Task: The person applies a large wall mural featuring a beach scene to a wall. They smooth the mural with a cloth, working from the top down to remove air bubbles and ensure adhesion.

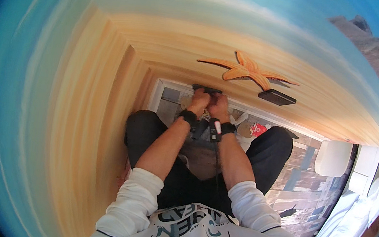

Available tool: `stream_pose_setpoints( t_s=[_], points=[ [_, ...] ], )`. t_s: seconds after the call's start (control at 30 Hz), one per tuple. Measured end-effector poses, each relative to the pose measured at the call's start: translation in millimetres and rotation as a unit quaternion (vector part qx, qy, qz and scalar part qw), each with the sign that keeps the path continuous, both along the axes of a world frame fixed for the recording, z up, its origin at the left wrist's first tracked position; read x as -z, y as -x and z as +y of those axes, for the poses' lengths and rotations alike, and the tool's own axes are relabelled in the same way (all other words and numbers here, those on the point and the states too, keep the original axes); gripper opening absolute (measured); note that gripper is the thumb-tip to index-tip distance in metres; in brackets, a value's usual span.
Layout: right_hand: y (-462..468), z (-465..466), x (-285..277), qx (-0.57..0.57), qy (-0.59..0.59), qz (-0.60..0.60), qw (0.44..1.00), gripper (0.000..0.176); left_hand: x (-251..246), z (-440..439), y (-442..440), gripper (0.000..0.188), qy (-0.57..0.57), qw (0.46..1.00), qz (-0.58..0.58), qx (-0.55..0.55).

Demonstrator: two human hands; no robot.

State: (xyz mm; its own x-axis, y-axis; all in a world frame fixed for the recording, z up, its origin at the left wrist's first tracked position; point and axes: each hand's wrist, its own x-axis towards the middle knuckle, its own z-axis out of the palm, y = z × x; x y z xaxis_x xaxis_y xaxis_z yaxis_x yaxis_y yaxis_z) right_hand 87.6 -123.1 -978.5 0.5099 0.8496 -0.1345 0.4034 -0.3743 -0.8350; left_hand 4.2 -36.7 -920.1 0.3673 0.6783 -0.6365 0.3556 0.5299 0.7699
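Both hands meet low at the wall, just above the white baseboard. My left hand is at a dark, flat plate that lies against the wall; its fingertips are hidden behind the hand. Close beside it, my right hand reaches to the right part of the same plate, fingers bent. Whether either hand grips the plate or something small cannot be told. Black straps with small devices are round both wrists. To the right, a dark rectangular box sits on the wall beneath a printed starfish.
On the floor by the baseboard lie a red packet bearing writing and other small items. My knees stand on both sides of my arms. A wall corner is at the left. Further right are a white chair seat, a dark object and white fabric.
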Motion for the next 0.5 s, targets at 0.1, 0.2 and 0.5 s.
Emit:
stream_pose_setpoints(
  t_s=[0.1, 0.2, 0.5],
  points=[
    [-37, -39, -27, 0.087, -0.031, 0.105, 0.990, 0.025, 7, -46, -31, 0.046, -0.060, 0.992, -0.044, 0.102],
    [-60, -53, -59, 0.364, -0.174, 0.584, 0.704, 0.026, 17, -76, -72, 0.041, -0.028, 0.994, -0.080, 0.065],
    [-19, -45, -186, 0.441, -0.233, 0.517, 0.696, 0.018, -111, -37, -30, 0.028, -0.039, 0.976, -0.147, 0.155]
  ],
)
